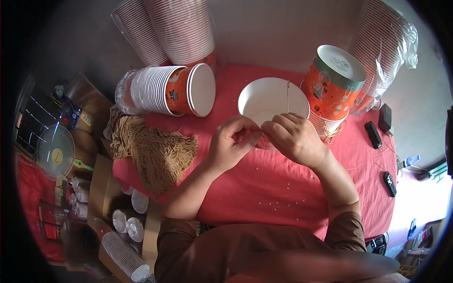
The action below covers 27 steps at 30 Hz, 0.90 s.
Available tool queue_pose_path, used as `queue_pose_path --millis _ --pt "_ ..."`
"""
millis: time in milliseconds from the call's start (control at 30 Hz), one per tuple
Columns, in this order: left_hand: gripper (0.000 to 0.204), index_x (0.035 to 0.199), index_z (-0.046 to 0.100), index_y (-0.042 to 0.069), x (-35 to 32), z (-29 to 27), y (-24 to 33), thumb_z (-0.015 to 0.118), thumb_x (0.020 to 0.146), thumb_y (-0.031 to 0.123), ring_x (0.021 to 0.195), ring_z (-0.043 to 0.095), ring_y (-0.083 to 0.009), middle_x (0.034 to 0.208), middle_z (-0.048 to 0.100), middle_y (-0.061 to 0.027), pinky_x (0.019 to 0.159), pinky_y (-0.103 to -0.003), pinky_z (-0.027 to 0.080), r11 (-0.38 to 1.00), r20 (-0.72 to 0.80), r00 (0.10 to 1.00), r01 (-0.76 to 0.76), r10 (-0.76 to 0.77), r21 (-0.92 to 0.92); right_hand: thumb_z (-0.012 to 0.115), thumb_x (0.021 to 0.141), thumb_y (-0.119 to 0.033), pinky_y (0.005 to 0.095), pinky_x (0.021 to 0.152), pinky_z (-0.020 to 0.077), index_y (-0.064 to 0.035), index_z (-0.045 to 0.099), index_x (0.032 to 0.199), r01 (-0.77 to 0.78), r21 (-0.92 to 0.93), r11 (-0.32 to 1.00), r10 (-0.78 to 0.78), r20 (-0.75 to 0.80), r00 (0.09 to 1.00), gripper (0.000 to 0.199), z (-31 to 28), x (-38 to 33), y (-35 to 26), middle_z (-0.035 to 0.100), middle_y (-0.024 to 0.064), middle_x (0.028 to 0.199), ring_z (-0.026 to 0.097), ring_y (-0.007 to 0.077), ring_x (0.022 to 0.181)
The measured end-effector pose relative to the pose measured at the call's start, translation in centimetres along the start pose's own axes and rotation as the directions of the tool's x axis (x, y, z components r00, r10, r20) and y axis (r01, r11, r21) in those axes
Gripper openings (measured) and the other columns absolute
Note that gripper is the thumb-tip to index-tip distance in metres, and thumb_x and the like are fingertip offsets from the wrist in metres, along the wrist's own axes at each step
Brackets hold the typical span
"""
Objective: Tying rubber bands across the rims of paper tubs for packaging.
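String [288,96] is running near-to-far over the right part of the open paper bucket [258,97], disappearing behind the nearer right hand [297,140]; left and right are pinching tip to tip, the left hand [231,144] lying farther off, their grip's contents hidden.

The person [264,243] wears a plain, dark brown top [226,240]. Its left sleeve [174,236] and its right sleeve [347,231] are both short, so the forearms [337,184], the left hand [231,146] and the right hand [296,140] are all bare.
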<state>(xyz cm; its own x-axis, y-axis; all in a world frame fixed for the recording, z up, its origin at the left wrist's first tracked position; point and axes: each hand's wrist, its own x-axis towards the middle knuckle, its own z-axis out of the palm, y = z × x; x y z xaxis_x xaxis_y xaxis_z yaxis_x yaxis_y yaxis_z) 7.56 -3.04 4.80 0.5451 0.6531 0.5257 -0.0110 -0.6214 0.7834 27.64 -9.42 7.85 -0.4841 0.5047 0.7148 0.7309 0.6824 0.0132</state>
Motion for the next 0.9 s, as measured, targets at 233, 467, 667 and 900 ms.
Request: queue_pose_path --millis 233,467,667,900 --pt "0.008 0.091 0.065 0.004 1.3 0.0 -0.5 0.07 0.086 0.005 0.102 0.056 -0.0238 0.102 0.062 -0.0065 0.085 -0.035 0.047 0.919 -0.026 0.954 -0.279 0.298 0.279 0.064 0.079 -0.015 0.034 0.066 0.0509 -0.0061 0.057 0.102 -0.022 -0.184 0.983 0.037 0.076 0.996 0.025 -0.7 -0.1 0.4 0.058 0.004 0.084 0.063 0.0196 0.075" --pt "0.009 0.09 0.065 0.007 1.1 -0.2 -1.4 0.072 0.083 0.006 0.111 0.052 -0.0285 0.11 0.06 -0.0078 0.091 -0.04 0.045 0.914 0.001 0.967 -0.24 0.254 0.328 0.065 0.08 -0.005 0.0366 0.06 0.048 -0.005 0.057 0.094 -0.123 -0.257 0.959 0.092 -0.129 0.987 0.016 -3.3 0.3 1.9 0.055 0.0057 0.078 0.06 0.0233 0.068" --pt "0.008 0.088 0.067 0.006 1.1 -0.1 -1.8 0.073 0.082 0.007 0.11 0.055 -0.0277 0.109 0.062 -0.0078 0.093 -0.04 0.044 0.936 0.031 0.977 -0.209 0.209 0.283 0.066 0.087 -0.008 0.0381 0.06 0.0468 -0.0057 0.057 0.093 -0.208 -0.331 0.92 0.148 -0.196 0.969 0.011 -4.5 -0.1 3.4 0.055 0.0063 0.073 0.06 0.0252 0.066" --pt "0.021 0.096 0.067 0.007 1.6 -1.1 -1.6 0.077 0.078 0.009 0.118 0.055 -0.0297 0.119 0.064 -0.009 0.102 -0.042 0.041 0.901 0.148 0.958 -0.282 0.246 0.33 0.065 0.088 -0.008 0.0415 0.062 0.05 -0.0046 0.058 0.091 -0.347 -0.19 0.919 0.326 -0.134 0.936 0.008 -5.1 -0.7 3.7 0.062 0.01 0.078 0.065 0.0302 0.072"
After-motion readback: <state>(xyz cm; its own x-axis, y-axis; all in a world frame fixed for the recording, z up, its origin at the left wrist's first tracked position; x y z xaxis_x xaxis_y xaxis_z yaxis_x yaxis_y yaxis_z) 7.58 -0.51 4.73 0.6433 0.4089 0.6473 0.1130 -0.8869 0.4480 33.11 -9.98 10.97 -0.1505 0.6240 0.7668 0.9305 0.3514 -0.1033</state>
